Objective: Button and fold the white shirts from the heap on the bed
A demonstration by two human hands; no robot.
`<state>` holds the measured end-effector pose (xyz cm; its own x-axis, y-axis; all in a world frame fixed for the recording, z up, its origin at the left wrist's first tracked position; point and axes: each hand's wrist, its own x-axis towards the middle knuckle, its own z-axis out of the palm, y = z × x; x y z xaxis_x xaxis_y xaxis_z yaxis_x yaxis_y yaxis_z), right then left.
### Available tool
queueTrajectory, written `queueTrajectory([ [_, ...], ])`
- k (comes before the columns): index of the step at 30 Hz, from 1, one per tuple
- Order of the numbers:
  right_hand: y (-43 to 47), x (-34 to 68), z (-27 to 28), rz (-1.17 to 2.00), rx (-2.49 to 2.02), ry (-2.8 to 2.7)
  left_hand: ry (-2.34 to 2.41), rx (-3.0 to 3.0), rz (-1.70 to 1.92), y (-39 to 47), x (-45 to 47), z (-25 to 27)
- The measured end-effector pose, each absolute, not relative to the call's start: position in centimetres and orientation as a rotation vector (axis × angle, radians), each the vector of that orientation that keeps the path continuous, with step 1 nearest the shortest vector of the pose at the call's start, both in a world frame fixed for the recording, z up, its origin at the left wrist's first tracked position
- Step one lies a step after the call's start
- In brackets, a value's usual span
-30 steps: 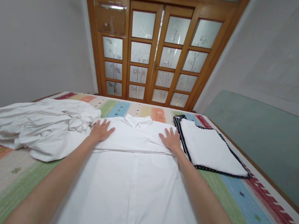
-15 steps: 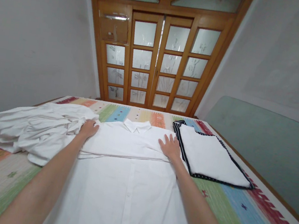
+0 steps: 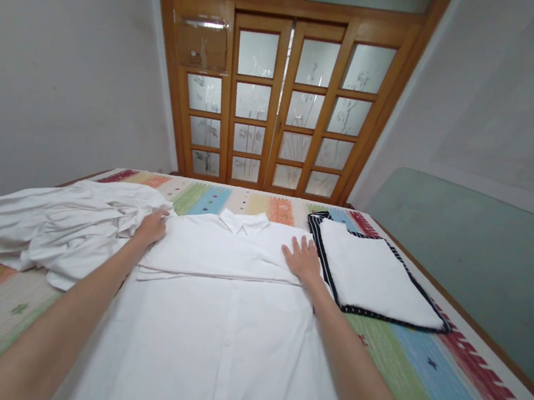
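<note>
A white collared shirt (image 3: pixel 224 326) lies spread out, its button front facing up and its collar at the far end. Its sleeves are laid across the chest in a flat band. At the left shoulder edge, my left hand (image 3: pixel 152 227) is closed, fingers drawn together on the shirt's cloth; part of its grip is hidden. My right hand (image 3: pixel 302 258) rests flat on the right shoulder with fingers spread, holding nothing. Close beside my left hand is a crumpled heap of white clothing (image 3: pixel 59 224).
Right of the shirt lies a folded white garment (image 3: pixel 380 275) on black striped cloth (image 3: pixel 334 289). Everything lies on a colourful striped bed cover (image 3: pixel 401 378). A pale green panel (image 3: pixel 478 256) stands along the right side. Wooden glass-paned doors (image 3: pixel 280 109) are at the back.
My left hand has shifted slightly left and its fingers have drawn in at the shirt's shoulder edge. My right hand stays in place. The view has tilted a little.
</note>
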<state>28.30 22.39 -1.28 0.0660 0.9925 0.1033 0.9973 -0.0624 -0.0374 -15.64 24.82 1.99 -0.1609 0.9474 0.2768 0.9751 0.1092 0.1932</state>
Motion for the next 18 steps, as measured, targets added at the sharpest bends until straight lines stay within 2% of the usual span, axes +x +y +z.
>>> queueTrajectory([
  [4,21.9,28.4,-1.2,-0.134,-2.109,-2.263,-2.093,-2.219,-0.535,20.5,-13.4,2.0],
  [10,19.0,29.7,-0.3,0.068,-1.873,-2.576,-1.731,-2.722,-0.323,8.8,-10.3,1.1],
  [12,16.4,30.8,-0.3,0.140,-1.681,-2.678,-1.709,-2.753,-0.292,4.9,-10.4,0.5],
  [18,4.8,34.2,-1.6,0.132,-1.534,-2.572,-1.661,-2.711,-0.389,-3.3,-12.8,-2.3],
])
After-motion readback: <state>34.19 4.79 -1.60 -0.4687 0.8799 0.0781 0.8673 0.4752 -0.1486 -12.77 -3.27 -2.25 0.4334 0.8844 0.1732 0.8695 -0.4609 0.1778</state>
